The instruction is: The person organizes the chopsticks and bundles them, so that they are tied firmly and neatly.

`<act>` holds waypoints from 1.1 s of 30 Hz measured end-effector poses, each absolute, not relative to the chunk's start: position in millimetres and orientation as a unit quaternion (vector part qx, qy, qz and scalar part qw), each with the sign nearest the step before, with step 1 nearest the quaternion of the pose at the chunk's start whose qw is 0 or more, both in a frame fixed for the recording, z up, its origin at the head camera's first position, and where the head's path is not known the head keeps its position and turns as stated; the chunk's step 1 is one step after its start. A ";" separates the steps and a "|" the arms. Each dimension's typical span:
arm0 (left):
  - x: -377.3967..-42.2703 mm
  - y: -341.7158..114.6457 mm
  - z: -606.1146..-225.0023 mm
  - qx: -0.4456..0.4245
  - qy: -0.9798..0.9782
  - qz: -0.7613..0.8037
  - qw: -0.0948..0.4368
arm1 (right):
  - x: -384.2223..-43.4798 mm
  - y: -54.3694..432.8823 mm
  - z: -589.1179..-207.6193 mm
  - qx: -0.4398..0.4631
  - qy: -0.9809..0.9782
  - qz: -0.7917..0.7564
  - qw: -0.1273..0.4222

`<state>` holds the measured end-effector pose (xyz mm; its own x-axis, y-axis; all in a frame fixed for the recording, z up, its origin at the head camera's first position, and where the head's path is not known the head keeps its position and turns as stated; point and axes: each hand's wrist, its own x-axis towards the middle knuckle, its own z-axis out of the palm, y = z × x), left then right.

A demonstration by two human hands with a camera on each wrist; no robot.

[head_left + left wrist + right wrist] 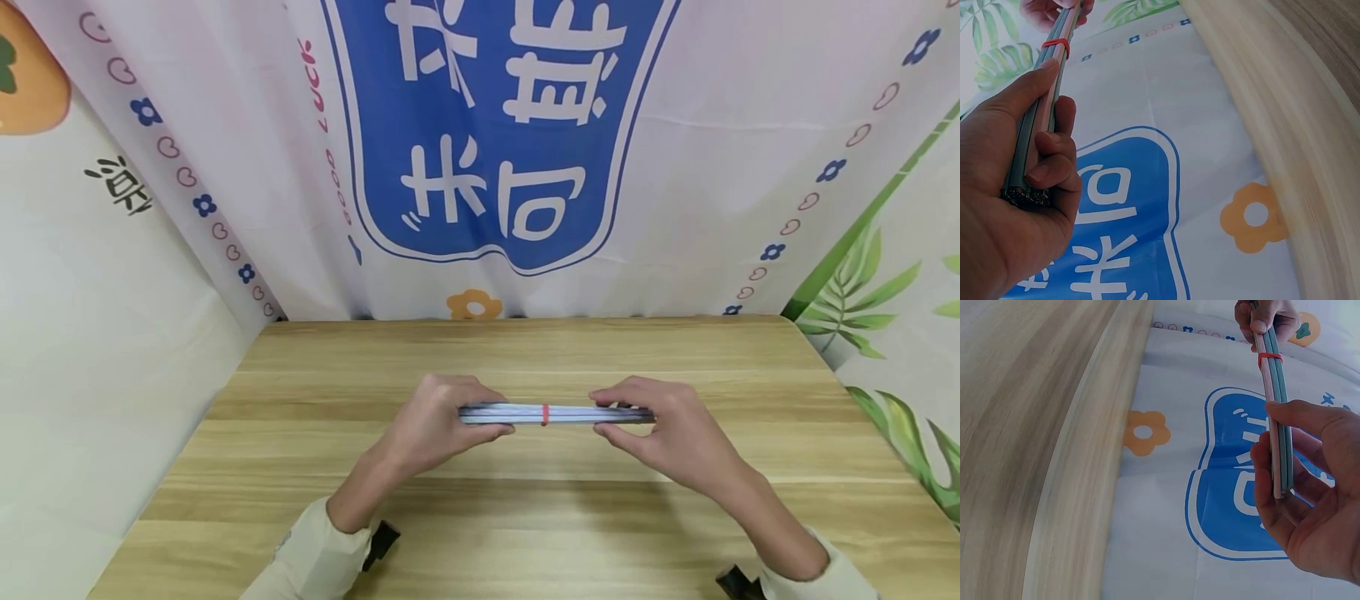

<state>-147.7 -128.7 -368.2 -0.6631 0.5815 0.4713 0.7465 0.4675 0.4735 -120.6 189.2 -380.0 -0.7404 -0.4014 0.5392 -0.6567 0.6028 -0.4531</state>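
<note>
A bundle of slim, straight sticks (573, 414), pale blue in the head view and pink and blue-green up close, is held level above the table by both hands. A red band (545, 414) circles it near the middle. My left hand (442, 421) grips the left end, thumb along one side and fingers curled round the other; the left wrist view shows dark, blunt stick ends (1025, 195) by the palm. My right hand (675, 425) pinches the right part between thumb and fingers, with the other ends (1283, 492) visible in the right wrist view. Whether they are pencils or chopsticks is unclear.
A wood-grain table (337, 367) lies beneath the hands. Behind its far edge hangs a white printed curtain (690, 167) with a blue sign-like panel. Further printed cloth (90, 333) hangs at the left, and leaf-patterned cloth (900, 367) at the right.
</note>
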 end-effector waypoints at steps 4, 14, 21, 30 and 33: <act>-148.1 -130.2 -367.8 -0.392 -0.847 -0.337 0.128 | -120.3 195.4 -380.2 0.301 -0.873 0.327 0.201; -147.4 -134.8 -368.5 -0.383 -0.851 -0.335 0.127 | -118.1 203.3 -382.9 0.289 -0.878 0.325 0.198; -147.8 -135.8 -369.6 -0.368 -0.856 -0.343 0.118 | -116.2 206.8 -382.5 0.280 -0.873 0.352 0.188; -149.5 -137.9 -367.1 -0.355 -0.864 -0.345 0.094 | -115.9 206.9 -383.7 0.275 -0.872 0.357 0.189; -149.8 -138.7 -366.2 -0.352 -0.865 -0.346 0.085 | -116.5 207.3 -385.1 0.280 -0.872 0.346 0.203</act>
<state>-149.8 -138.7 -366.2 -0.7375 0.5509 0.3906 0.6683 0.5122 0.5394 -116.5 207.3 -385.1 -0.7611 -0.3478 0.5475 -0.6284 0.6042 -0.4900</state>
